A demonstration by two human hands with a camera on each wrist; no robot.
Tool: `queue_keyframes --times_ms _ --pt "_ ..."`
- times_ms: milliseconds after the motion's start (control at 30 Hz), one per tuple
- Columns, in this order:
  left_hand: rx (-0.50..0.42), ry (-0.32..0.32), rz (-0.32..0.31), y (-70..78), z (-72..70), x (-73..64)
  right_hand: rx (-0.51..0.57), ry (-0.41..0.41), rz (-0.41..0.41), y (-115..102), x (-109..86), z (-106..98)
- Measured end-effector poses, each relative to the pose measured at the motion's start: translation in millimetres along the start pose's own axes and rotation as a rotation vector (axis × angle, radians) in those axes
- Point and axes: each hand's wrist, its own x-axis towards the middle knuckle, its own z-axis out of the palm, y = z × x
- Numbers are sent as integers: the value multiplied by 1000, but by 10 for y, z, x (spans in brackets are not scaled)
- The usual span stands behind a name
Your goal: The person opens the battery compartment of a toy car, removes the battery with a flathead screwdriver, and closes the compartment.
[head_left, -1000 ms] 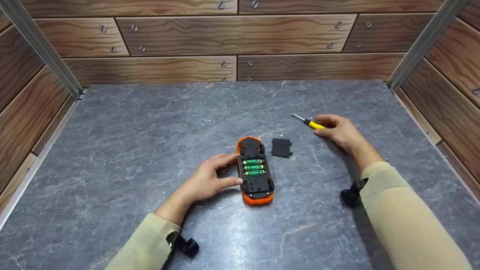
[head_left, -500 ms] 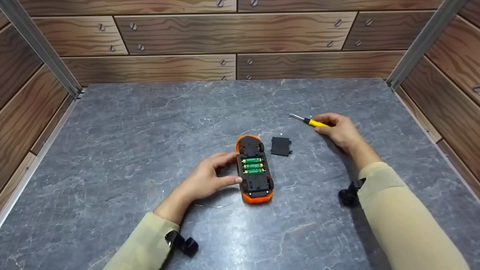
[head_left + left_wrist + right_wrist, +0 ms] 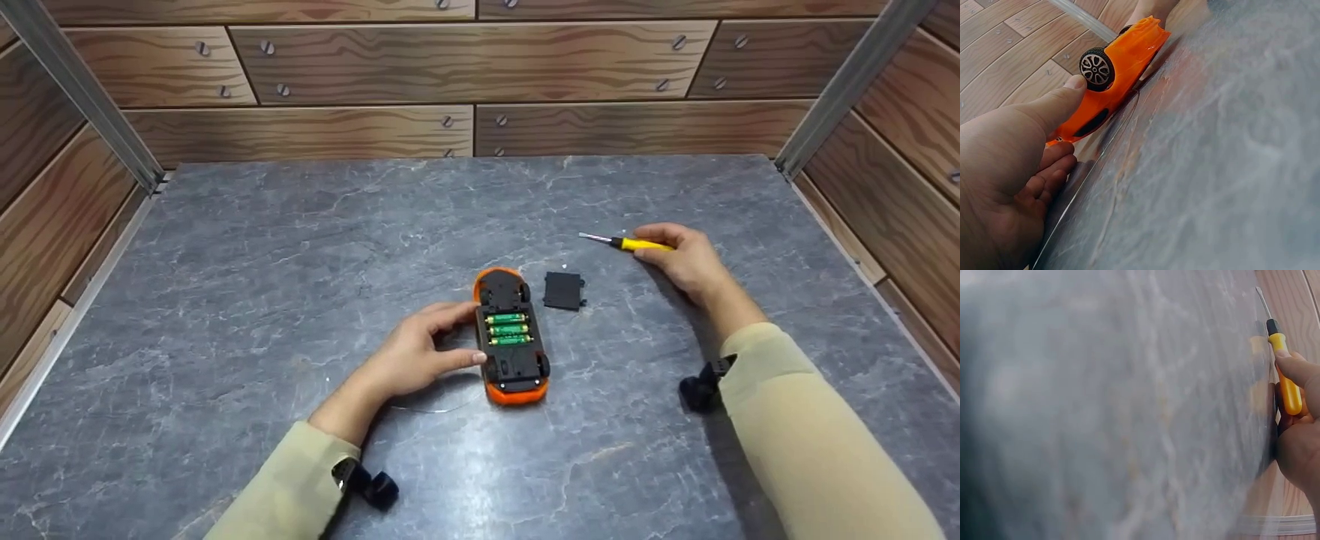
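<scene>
An orange toy car (image 3: 517, 394) lies upside down on the grey table, its battery bay exposed with green batteries (image 3: 509, 329) side by side in it. At its left edge, my left hand (image 3: 409, 356) touches it with the thumb by a wheel (image 3: 1096, 69) and the fingertips farther up the side. To the right, my right hand (image 3: 686, 262) holds a screwdriver (image 3: 637, 244) by its yellow handle, the shaft pointing left. In the right wrist view, thumb and fingers grip the handle (image 3: 1288, 385). A black battery cover (image 3: 563, 291) lies beside the car.
A tiny pale piece (image 3: 565, 266) lies just beyond the cover. A thin clear strand (image 3: 431, 410) curves across the table (image 3: 300, 240) near the left wrist. Wood-patterned walls (image 3: 472, 64) stand at the back and both sides.
The screwdriver has turned in my right hand to lie more level, with more of its handle drawn toward the palm. My left hand and the toy car stay in place.
</scene>
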Motion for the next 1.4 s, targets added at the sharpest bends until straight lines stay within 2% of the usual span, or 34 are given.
queue_keyframes --times_ms 167,433,567,733,900,1033,1267,1400 --pt "-3 -9 -5 -11 22 5 74 30 2 71 -6 0" --pt "-10 -15 -16 -30 56 -1 364 38 -16 140 -29 -20" --pt "-16 -22 -25 -25 64 2 453 67 -48 88 -69 -46" --pt "-15 -19 -18 -11 59 7 560 115 -129 -97 -148 -41" --pt "-4 -11 1 -27 53 13 600 139 -213 -402 -310 18" --pt "7 -15 -13 -33 38 23 704 159 -254 -640 -464 118" --pt "13 -10 -14 -24 4 16 975 119 -296 -879 -658 278" --pt "15 -7 -11 -15 -1 7 978 83 -318 -939 -745 378"
